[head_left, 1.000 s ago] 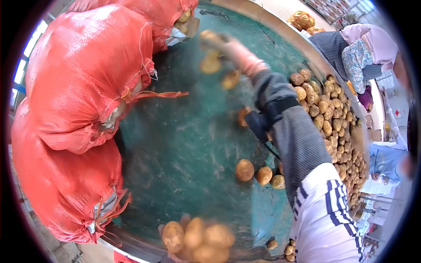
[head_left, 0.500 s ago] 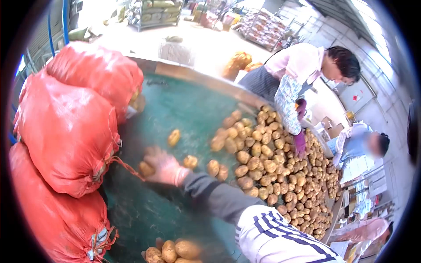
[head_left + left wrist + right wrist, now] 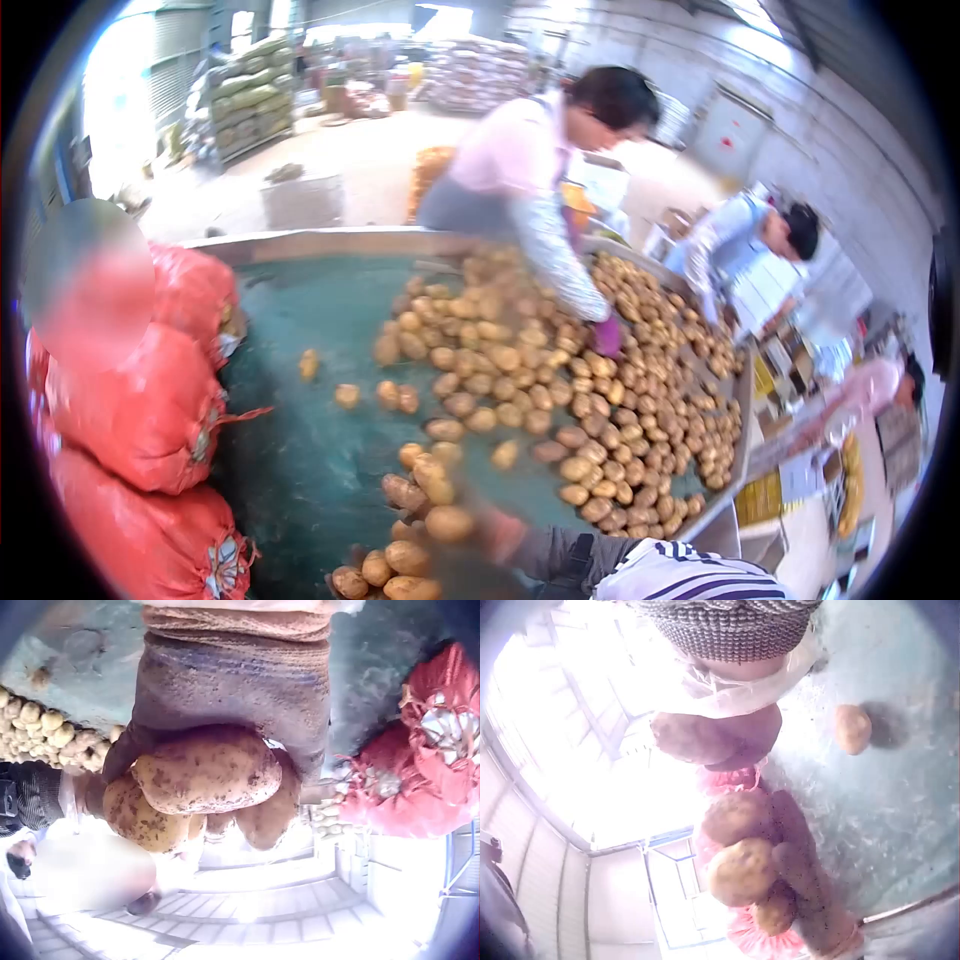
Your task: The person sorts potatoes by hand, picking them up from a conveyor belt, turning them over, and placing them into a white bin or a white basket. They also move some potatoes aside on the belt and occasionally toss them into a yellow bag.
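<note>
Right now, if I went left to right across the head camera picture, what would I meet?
Red sacks, a lone potato, a second lone potato, the big potato pile, a person in pink.

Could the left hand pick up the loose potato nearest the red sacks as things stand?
Probably not easily: the left hand holds several potatoes, so it would likely have to set some down first. Otherwise, the green surface right around the loose potato looks free.
</note>
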Action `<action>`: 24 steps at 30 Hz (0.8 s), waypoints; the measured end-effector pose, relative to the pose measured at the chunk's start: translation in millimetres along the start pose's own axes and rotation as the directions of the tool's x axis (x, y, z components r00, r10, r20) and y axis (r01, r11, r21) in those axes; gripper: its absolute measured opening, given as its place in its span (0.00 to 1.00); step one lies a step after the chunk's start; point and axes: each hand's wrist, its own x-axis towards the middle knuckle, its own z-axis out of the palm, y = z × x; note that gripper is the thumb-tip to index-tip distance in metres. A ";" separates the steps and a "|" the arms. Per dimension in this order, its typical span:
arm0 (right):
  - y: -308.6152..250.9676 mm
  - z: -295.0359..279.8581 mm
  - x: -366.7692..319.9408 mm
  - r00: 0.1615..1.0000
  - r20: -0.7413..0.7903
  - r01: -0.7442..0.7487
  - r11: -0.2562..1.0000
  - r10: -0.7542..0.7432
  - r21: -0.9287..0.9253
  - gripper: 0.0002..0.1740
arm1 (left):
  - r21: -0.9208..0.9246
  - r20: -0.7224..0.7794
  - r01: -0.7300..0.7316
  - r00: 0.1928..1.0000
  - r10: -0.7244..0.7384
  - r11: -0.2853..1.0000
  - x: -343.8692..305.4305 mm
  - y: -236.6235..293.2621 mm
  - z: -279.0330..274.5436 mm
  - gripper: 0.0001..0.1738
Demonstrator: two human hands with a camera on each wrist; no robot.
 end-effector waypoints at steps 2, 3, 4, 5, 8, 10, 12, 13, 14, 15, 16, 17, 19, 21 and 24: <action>-4.3 -34.0 -24.5 0.989 0.060 0.127 0.988 -0.132 0.085 0.27 | 0.076 0.043 0.084 0.995 -0.087 0.994 2.1 -25.3 17.8 0.12; -5.2 -54.3 -37.0 0.970 0.118 0.200 0.973 -0.213 0.117 0.26 | 0.122 0.063 0.127 0.989 -0.135 0.984 3.3 -38.6 28.2 0.12; -10.2 -58.3 -63.4 0.953 0.160 0.226 0.954 -0.259 0.196 0.23 | 0.176 0.077 0.173 0.979 -0.189 0.969 4.9 -52.6 36.4 0.12; -16.3 -62.7 -89.7 0.931 0.201 0.243 0.930 -0.303 0.276 0.20 | 0.237 0.089 0.221 0.965 -0.248 0.946 5.3 -68.6 45.3 0.12; -26.6 -95.1 -167.2 0.824 0.199 0.326 0.730 -0.531 0.600 0.18 | 0.443 0.107 0.364 0.886 -0.451 0.820 5.1 -130.2 76.4 0.13; -29.2 -139.3 -244.6 0.587 -0.037 0.803 0.587 -0.809 -0.105 0.21 | 0.570 0.086 0.441 0.806 -0.585 0.693 -10.0 -185.6 92.8 0.13; -23.6 -174.1 -312.4 0.541 -0.197 0.821 0.564 -0.818 -0.087 0.28 | 0.671 0.037 0.494 0.722 -0.691 0.552 -25.7 -245.7 107.9 0.13; -27.8 -183.9 -350.1 0.752 -0.247 0.638 0.579 -0.612 0.507 0.30 | 0.714 0.018 0.506 0.678 -0.735 0.483 -34.9 -278.0 115.5 0.13; -20.1 -207.8 -385.4 0.682 -0.248 0.698 0.512 -0.688 0.501 0.24 | 0.756 -0.008 0.514 0.626 -0.780 0.405 -45.0 -307.9 122.7 0.13; -20.0 -226.9 -382.1 0.606 -0.256 0.755 0.444 -0.753 0.483 0.20 | 0.783 -0.038 0.524 0.580 -0.814 0.336 -35.7 -327.0 125.2 0.13; -7.6 -242.1 -413.3 0.476 -0.308 0.836 0.316 -0.824 0.448 0.20 | 0.818 -0.071 0.517 0.528 -0.846 0.253 -51.3 -362.0 131.3 0.13; 1.8 -252.0 -447.8 0.330 -0.353 0.896 0.173 -0.875 0.408 0.19 | 0.843 -0.110 0.509 0.480 -0.870 0.174 -60.2 -387.9 135.0 0.13; 26.3 -275.9 -513.7 0.092 -0.463 0.938 -0.079 -0.882 0.338 0.17 | 0.879 -0.185 0.476 0.371 -0.910 0.015 -86.6 -445.5 138.3 0.13; 54.4 -306.2 -567.8 -0.069 -0.585 0.926 -0.270 -0.808 0.264 0.16 | 0.907 -0.250 0.401 0.262 -0.932 -0.131 -118.4 -503.1 143.5 0.14; 98.9 -367.3 -638.7 -0.290 -0.650 0.889 -0.449 -0.703 0.088 0.18 | 0.941 -0.312 0.160 0.079 -0.947 -0.297 -166.8 -600.2 153.7 0.14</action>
